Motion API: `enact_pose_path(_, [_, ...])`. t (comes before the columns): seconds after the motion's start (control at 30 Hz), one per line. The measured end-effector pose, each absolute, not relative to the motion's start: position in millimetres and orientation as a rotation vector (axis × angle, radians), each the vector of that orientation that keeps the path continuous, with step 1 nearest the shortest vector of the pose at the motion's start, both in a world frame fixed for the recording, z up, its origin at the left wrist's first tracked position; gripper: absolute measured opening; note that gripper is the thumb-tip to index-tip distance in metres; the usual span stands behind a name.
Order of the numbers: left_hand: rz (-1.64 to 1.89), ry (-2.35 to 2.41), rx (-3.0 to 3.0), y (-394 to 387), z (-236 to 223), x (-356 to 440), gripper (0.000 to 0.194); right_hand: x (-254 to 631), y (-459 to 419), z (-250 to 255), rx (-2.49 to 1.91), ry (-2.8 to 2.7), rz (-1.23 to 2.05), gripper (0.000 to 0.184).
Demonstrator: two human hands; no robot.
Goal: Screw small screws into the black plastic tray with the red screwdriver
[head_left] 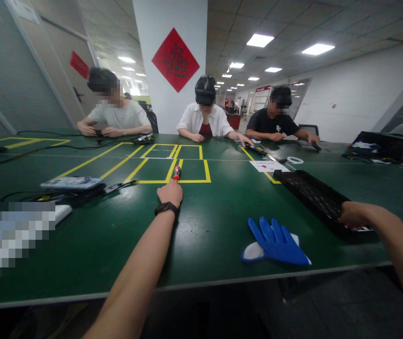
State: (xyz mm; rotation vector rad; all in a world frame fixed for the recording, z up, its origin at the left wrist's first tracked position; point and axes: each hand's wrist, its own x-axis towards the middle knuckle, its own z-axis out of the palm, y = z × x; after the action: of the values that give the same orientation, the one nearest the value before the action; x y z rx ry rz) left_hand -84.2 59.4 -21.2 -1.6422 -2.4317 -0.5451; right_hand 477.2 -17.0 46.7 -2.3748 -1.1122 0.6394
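My left hand, with a black band on its wrist, is closed at the middle of the green table. Past its knuckles sticks the red and black handle of what looks like a screwdriver; the rest of the tool is hidden by the hand. On the right, my right hand reaches over the near end of a long black tray. Its fingertips dip inside, so their grip is hidden. Small pale items lie in the tray, too small to name. A blue and white glove lies left of the tray's near end.
Yellow tape marks boxes on the table. At left lie cables and a light-blue flat object. A printed sheet and a white tape ring sit beyond the tray. Several people sit across the table.
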Motion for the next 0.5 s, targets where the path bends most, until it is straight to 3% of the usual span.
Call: enact_pose_path(0.5, [-0.573,-2.451,-1.642,59.7,-21.1,-83.5,0.034,487.2,-15.1,50.7,-2.522,-1.183,0.937,0.029])
